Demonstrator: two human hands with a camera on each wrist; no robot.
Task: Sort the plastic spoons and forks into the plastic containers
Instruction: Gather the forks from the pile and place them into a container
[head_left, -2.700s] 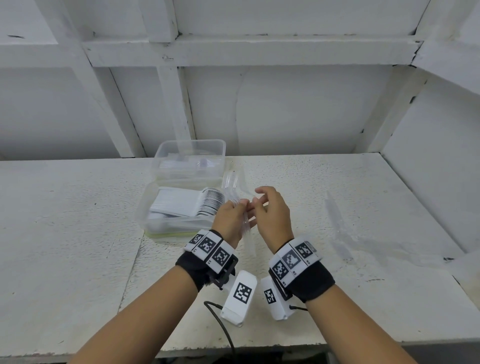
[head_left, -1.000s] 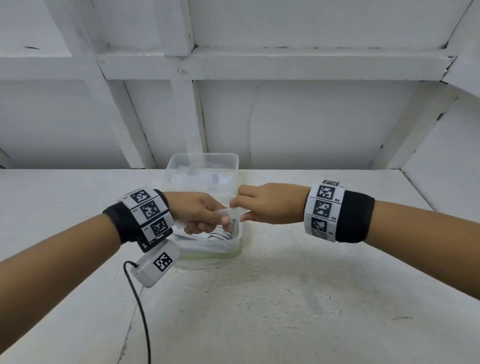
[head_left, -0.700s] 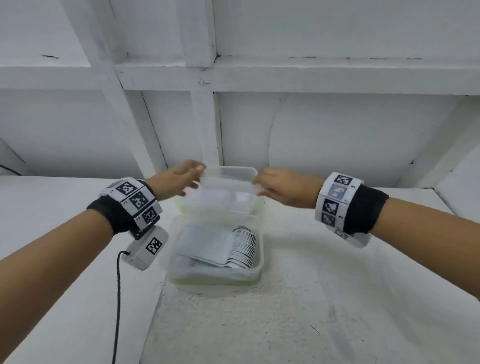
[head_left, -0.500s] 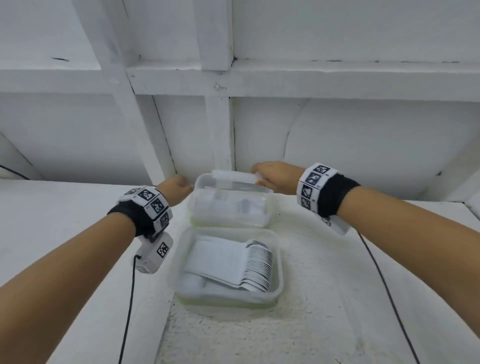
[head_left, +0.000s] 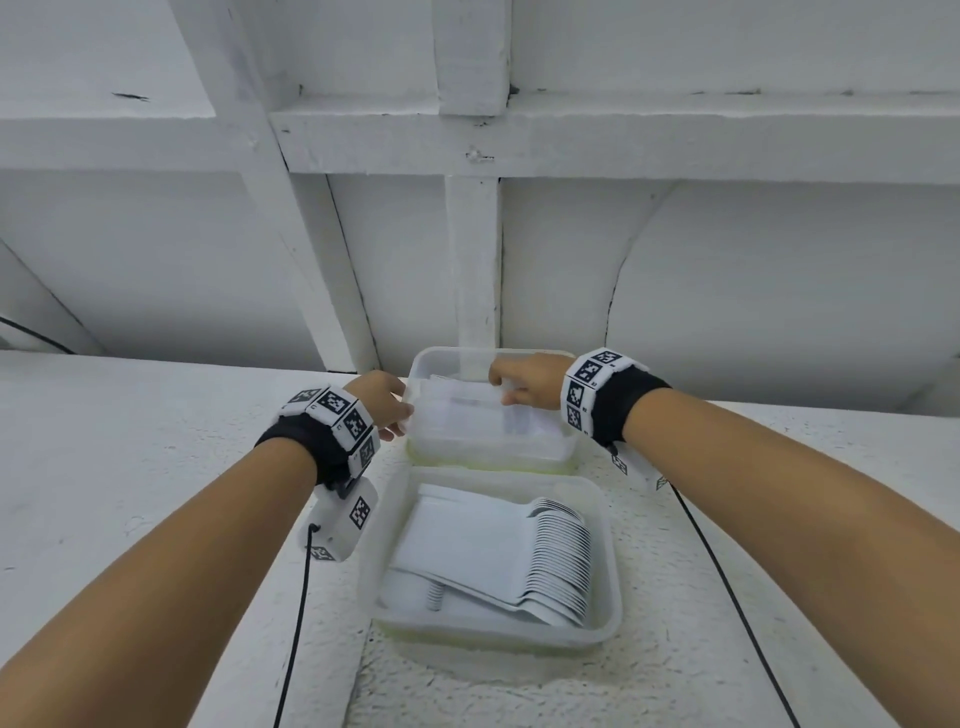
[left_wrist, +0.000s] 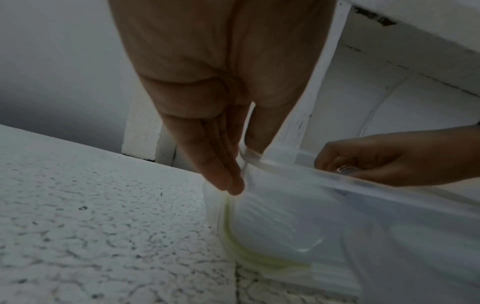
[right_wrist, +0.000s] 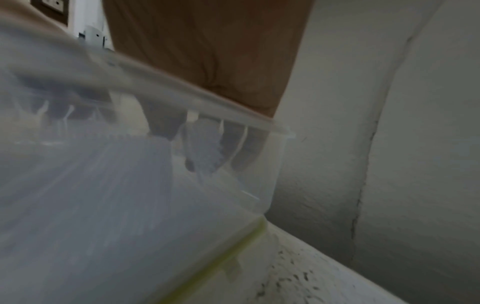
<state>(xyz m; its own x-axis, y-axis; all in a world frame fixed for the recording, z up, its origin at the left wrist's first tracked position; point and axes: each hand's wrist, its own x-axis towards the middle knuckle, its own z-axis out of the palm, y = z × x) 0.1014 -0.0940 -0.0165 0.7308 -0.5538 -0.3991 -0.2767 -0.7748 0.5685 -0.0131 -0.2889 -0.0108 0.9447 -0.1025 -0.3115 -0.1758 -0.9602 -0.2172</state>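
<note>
Clear plastic made everything here hard to read: two tubs sat end to end on the white table (head_left: 156, 467), the near tub (head_left: 605, 551) holding a neat nested row of spoons (head_left: 558, 558), the far tub (head_left: 535, 454) holding pale cutlery that looked like forks (head_left: 467, 410), though blur left that unsure. The left hand (head_left: 382, 402) lay at the far tub's left corner, its fingers (left_wrist: 223, 174) straight along the outside wall and the thumb at the rim, steadying it rather than gripping. The right hand (head_left: 524, 382) reached over the rim into the tub, fingers curled and pinching a small bundle of clear pieces (left_wrist: 345, 170); their type could not be told. The step in hand seemed to be laying that bundle among the forks. Done well, it would mean lowering the pieces flat, handles aligned with those already there, and releasing only once they rested on the pile, so nothing sprang out. The left hand's bracing mattered, since the light tub could skid or tip under a sideways push. No loose cutlery showed on the table, so the sort looked nearly finished.
</note>
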